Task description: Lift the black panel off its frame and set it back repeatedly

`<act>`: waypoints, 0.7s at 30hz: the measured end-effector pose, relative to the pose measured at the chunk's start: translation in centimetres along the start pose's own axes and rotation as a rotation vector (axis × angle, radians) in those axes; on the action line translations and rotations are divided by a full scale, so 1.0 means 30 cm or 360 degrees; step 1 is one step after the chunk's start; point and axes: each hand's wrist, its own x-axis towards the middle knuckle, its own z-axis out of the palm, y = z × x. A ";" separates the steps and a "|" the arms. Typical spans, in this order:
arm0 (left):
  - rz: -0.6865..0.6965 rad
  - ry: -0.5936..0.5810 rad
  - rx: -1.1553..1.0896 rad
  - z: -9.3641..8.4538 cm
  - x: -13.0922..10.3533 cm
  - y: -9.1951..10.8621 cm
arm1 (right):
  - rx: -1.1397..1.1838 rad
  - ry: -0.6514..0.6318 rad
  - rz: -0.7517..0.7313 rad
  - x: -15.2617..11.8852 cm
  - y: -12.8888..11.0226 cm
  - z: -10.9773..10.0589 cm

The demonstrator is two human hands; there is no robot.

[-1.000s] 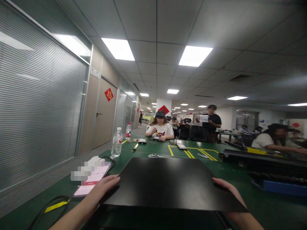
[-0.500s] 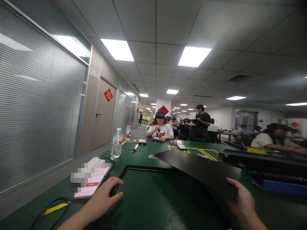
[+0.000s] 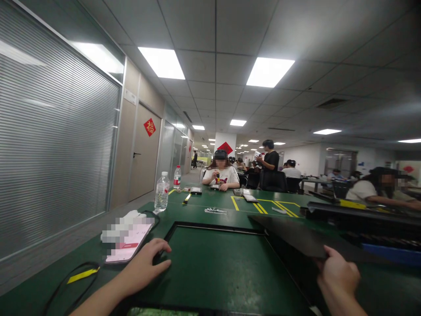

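Observation:
A thin black rectangular frame (image 3: 217, 227) lies on the green table (image 3: 223, 272), with bare tabletop showing through it. My left hand (image 3: 149, 261) rests at the frame's left side, its fingers curled over the edge and the thumb apart, gripping that side. On the right, my right hand (image 3: 340, 274) pinches a flat dark panel (image 3: 296, 235) by its near edge. The panel is tilted and raised over the frame's right side, its far corner near the frame's top right corner.
A phone (image 3: 130, 241) and a clear bottle (image 3: 162, 193) stand left, near a cable with a yellow tag (image 3: 82, 275). Long black parts (image 3: 355, 219) and a blue item (image 3: 391, 253) lie right. Across the table sits a person (image 3: 221, 175); others are beyond.
My right hand has moved right with the dark panel, uncovering the frame's top right corner. The view has shifted slightly. My left hand stays at the frame's left side.

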 end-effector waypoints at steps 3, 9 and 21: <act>0.0005 -0.0016 0.0024 0.000 -0.001 0.007 | 0.0001 0.0118 0.0018 -0.021 -0.011 0.013; 0.0002 -0.0034 0.0036 0.000 -0.002 0.007 | -0.0019 0.0039 0.0156 -0.011 -0.001 -0.003; 0.0026 -0.0045 -0.0019 -0.004 -0.012 0.020 | -0.0147 -0.0101 0.0505 0.069 0.090 -0.032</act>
